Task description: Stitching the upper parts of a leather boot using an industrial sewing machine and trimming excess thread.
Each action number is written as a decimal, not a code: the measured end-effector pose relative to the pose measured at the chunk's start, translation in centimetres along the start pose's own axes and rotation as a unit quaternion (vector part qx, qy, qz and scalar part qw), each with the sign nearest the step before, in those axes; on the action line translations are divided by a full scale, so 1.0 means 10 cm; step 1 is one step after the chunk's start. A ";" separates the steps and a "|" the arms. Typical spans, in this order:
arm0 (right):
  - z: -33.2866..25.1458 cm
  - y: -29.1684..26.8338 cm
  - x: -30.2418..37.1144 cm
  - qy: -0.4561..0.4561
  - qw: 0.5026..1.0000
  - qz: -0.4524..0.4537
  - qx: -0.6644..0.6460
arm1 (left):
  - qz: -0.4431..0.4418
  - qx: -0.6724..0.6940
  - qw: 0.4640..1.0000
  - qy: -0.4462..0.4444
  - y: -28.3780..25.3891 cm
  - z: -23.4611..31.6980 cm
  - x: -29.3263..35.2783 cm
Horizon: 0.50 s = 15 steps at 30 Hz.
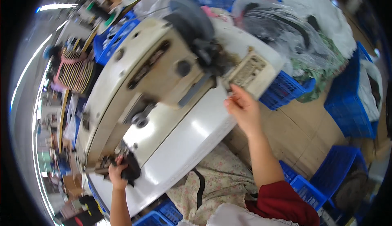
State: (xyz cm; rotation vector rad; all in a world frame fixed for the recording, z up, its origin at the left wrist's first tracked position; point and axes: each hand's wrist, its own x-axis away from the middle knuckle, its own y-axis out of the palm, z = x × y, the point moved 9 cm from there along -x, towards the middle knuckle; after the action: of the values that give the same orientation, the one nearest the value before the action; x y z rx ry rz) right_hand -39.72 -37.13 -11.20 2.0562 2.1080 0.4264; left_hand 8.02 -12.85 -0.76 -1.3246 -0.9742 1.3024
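Black cloth (132, 168), sewing machine (118, 68), hands (117, 173) apart

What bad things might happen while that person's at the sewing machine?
The left hand is close to the working end of the sewing machine, so its fingers could get hurt if the machine ran. The dark, cloth-like piece there might bunch up or catch. And the clear plastic heaped above the blue basket could perhaps slide off.
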 end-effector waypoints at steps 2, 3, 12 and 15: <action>0.00 0.03 0.02 -0.055 0.998 0.027 0.033 | 0.020 -0.016 0.999 0.034 -0.05 0.09 -0.06; -0.06 0.01 0.05 -0.064 0.997 0.028 0.041 | 0.003 -0.019 0.999 0.034 0.00 0.12 -0.17; -0.46 2.92 1.84 -0.176 0.862 -0.463 0.103 | -0.011 0.000 0.999 -0.043 -0.01 0.00 -0.04; -0.31 3.52 2.16 -0.269 0.849 -0.435 0.131 | 0.012 0.031 0.999 -0.031 0.01 0.01 -0.05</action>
State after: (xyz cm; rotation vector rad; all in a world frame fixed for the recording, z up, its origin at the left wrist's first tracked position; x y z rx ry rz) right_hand -8.16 -15.48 4.59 0.8987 2.4607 -0.5293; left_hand 7.81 -13.38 -0.76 -1.2591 -0.9556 1.3887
